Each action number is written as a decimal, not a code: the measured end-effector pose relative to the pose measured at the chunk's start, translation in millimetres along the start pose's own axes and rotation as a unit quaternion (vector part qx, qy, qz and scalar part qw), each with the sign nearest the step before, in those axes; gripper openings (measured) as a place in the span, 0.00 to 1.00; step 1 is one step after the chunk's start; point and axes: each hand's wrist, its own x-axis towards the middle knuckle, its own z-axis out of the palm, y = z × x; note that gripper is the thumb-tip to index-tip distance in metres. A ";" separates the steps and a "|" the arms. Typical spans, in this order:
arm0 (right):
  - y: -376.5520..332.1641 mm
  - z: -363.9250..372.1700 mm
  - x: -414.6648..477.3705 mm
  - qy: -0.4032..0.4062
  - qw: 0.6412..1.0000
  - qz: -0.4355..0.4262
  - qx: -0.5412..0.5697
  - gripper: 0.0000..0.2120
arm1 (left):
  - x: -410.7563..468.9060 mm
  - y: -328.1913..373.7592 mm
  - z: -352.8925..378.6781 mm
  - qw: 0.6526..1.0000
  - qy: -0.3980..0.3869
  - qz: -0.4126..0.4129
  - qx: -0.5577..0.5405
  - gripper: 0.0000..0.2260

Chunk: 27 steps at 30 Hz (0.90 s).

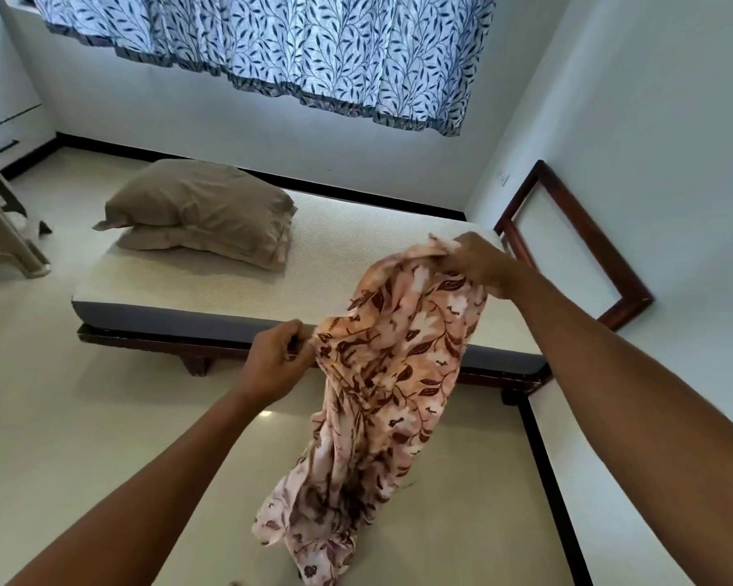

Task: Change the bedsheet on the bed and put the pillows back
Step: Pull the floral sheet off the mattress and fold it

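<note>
Head view shows the person standing at the long side of the bed, both arms stretched forward. The right hand (477,260) is raised over the far end of the mattress (356,238) and pinches a bunched edge of the floral bedsheet (398,361). The left hand (278,361) sits lower and nearer, fingers curled round another part of the same edge. The two hands are held apart with cloth taut between them — likely to find the hem and open the sheet out before it is spread.

Most of the sheet hangs crumpled below the hands, and its tail appears to reach the floor (102,416), so it has not yet been unfolded. The mattress is bare, its white quilted top exposed, which suits laying a fresh sheet.

Two brown pillows (204,213) lie stacked at the left end of the mattress; they would seem to need lifting off before the sheet can cover that end. An empty wooden frame (576,247) leans on the right wall, and a leaf-print curtain (271,35) hangs above the bed.
</note>
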 end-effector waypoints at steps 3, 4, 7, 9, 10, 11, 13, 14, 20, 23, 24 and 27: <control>-13.4 13.6 -4.3 -0.075 0.995 -0.046 -0.051 0.17 | 1.4 2.8 16.6 0.999 -0.050 -0.014 -0.007 0.12; -14.8 16.0 -4.5 -0.078 0.994 -0.052 -0.058 0.14 | 2.4 4.9 21.9 0.998 -0.067 -0.008 0.002 0.12; -19.0 22.6 -11.2 -0.091 0.992 -0.045 -0.075 0.10 | 13.8 14.9 24.2 0.998 -0.049 0.033 0.018 0.09; -21.9 23.2 -17.1 -0.125 0.988 -0.048 -0.082 0.09 | 27.0 28.3 19.8 0.998 0.018 0.065 0.011 0.11; -24.2 23.5 -21.3 -0.143 0.985 -0.050 -0.086 0.08 | 35.6 40.2 17.7 0.997 0.021 0.076 0.006 0.17; -25.9 24.5 -24.9 -0.159 0.982 -0.055 -0.088 0.08 | 44.9 54.9 16.4 0.998 -0.014 0.067 -0.003 0.25; -29.8 26.8 -26.9 -0.175 0.980 -0.062 -0.075 0.12 | 61.4 80.0 19.2 0.992 -0.117 0.023 -0.040 0.30; -31.3 27.4 -25.9 -0.176 0.981 -0.062 -0.061 0.16 | 67.7 87.5 21.7 0.986 -0.151 0.009 -0.065 0.26; -18.3 27.6 -21.8 -0.133 0.988 0.000 0.081 0.26 | 71.4 89.2 29.8 0.935 -0.098 -0.129 -0.314 0.10; -11.0 31.5 -19.7 -0.156 0.974 0.014 0.162 0.16 | 67.1 88.5 30.7 0.909 -0.079 -0.163 -0.374 0.15; -9.4 30.1 -19.1 -0.165 0.967 0.014 0.193 0.15 | 66.3 88.4 28.8 0.900 -0.071 -0.171 -0.396 0.17; -7.3 26.8 -12.5 -0.104 0.976 -0.012 0.192 0.19 | 64.6 84.7 20.2 0.876 -0.053 -0.192 -0.439 0.13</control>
